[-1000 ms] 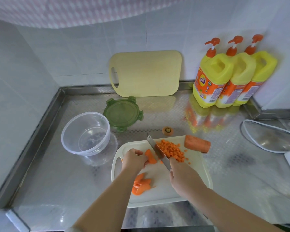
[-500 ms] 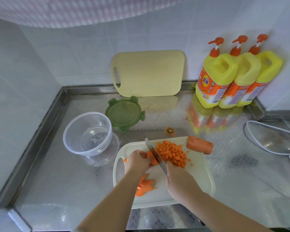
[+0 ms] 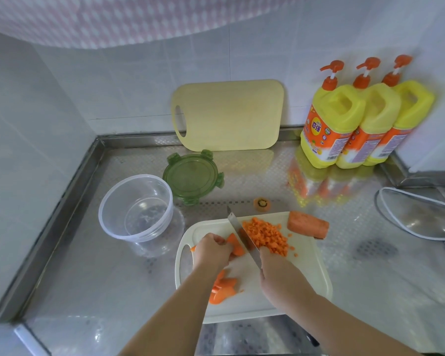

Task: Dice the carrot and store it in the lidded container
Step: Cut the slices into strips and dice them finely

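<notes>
Head view: right hand (image 3: 280, 276) grip closed on knife (image 3: 242, 237) handle, blade angled down on white cutting board (image 3: 306, 278). Left hand (image 3: 212, 249) grip curled over carrot strips (image 3: 235, 245), touching blade's left side. Diced carrot pile (image 3: 266, 236) right of blade; uncut carrot chunk (image 3: 308, 224) at board's far right edge; more strips (image 3: 222, 290) near board's front. Clear container (image 3: 136, 209) and green lid (image 3: 192, 176) on tabletop (image 3: 100, 278), left of board.
</notes>
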### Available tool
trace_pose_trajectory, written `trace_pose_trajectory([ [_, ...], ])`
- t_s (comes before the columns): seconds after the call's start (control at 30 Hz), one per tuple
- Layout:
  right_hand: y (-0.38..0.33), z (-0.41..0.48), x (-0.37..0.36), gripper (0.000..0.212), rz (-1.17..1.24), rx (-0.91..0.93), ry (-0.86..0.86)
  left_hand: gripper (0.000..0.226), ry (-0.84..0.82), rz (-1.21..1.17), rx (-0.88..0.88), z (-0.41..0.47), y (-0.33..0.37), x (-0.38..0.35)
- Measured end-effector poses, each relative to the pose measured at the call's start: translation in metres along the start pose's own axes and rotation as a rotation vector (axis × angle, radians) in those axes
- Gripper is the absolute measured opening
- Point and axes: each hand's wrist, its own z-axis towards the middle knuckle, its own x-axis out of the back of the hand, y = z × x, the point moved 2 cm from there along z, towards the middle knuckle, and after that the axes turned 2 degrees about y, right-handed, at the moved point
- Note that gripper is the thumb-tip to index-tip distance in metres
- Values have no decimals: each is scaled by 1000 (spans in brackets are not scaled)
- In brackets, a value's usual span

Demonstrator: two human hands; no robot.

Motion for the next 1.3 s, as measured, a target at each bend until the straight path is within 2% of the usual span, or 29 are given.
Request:
trace_pose_trajectory([
  [0.17,-7,-4,8,18,24,31,51,9,51,6,-29,-3,3,1],
  [0.33,-15,-11,6,27,27,68,63,4,57,47,-40,-7,5,0],
  [0.47,-17,-12,2,31,23,62,64,12,37,36,-20,-4,2,-1],
  [0.67,-17,-11,-5,42,-9,26,45,8,43,-17,-13,-5,-1,-3],
  [0.9,-17,-12,-3,48,-24,32,51,17,23,-65,-1,-5,1,-2],
  [1.3,-20,-6,-3,45,-169,19,-7,14,-9,-39,-4,-2,2,-1],
])
